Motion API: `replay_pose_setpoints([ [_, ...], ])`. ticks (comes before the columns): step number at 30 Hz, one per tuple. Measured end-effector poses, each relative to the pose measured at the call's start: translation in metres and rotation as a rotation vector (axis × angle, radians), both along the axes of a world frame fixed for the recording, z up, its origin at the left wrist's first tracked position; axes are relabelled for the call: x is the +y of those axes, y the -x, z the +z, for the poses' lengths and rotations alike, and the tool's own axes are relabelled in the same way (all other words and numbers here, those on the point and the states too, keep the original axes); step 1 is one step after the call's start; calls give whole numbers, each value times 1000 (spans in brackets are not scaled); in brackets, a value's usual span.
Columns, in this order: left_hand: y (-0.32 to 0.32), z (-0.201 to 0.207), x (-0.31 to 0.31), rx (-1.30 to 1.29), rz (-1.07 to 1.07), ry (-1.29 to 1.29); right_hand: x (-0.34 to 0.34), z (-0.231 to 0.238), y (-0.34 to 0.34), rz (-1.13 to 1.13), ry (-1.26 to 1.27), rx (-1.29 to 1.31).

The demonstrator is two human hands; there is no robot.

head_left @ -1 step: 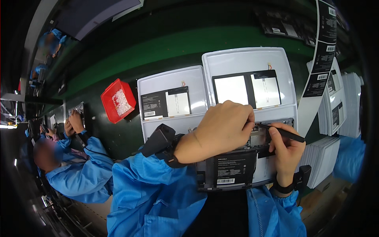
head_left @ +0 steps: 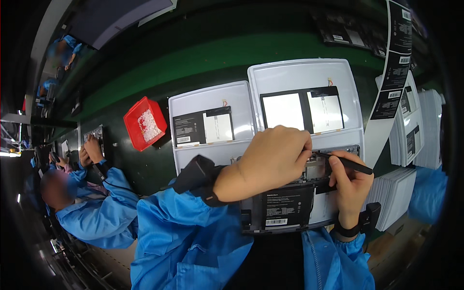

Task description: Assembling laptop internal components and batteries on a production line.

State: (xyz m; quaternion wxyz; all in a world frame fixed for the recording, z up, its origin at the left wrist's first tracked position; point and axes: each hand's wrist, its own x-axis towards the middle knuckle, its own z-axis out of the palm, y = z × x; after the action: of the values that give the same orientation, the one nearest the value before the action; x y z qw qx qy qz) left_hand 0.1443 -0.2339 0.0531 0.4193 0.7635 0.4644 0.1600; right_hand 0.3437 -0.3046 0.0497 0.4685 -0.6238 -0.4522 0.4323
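Note:
An opened flat electronic device [head_left: 316, 171], with a circuit board and a black battery pack [head_left: 285, 205], lies before me. My left hand [head_left: 275, 154] reaches across it, thumb and fingertips pinched together at the board's upper part. What they hold, if anything, is hidden. My right hand [head_left: 350, 183] grips a slim black pointed tool [head_left: 355, 165], its thin tip slanting left to the board beside my left fingertips. Just beyond, two white plastic trays [head_left: 241, 92] hold more flat battery packs with short coloured leads: one in the left tray [head_left: 203, 126], another in the right [head_left: 302, 110].
A red bin [head_left: 131, 126] of small white pieces stands left of the trays. A strip of black labels [head_left: 391, 87] hangs at the right, near stacked white trays [head_left: 401, 193]. At the left, a person in blue [head_left: 96, 208] handles another device. Dark devices [head_left: 348, 36] lie at the back right.

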Motion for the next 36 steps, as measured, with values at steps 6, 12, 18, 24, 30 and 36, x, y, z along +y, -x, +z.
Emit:
replay_pose_setpoints([
  [6, 9, -22, -33, 119, -147, -823, 2, 1, 3, 1, 1, -20],
  [12, 9, -14, -39, 354, -262, -962, -4, 1, -2, -19, -71, -1],
  [18, 20, -26, -41, 171, -214, -877, -1, 0, 5, 59, -134, -19],
  [24, 22, -30, -40, 117, -219, -927, 2, -1, 7, 128, -151, -105],
  [30, 21, -31, -41, 128, -197, -911, 3, -2, 7, 211, -194, -283],
  [36, 17, -28, -42, 129, -192, -911, -2, -3, -5, 30, -72, -4],
])
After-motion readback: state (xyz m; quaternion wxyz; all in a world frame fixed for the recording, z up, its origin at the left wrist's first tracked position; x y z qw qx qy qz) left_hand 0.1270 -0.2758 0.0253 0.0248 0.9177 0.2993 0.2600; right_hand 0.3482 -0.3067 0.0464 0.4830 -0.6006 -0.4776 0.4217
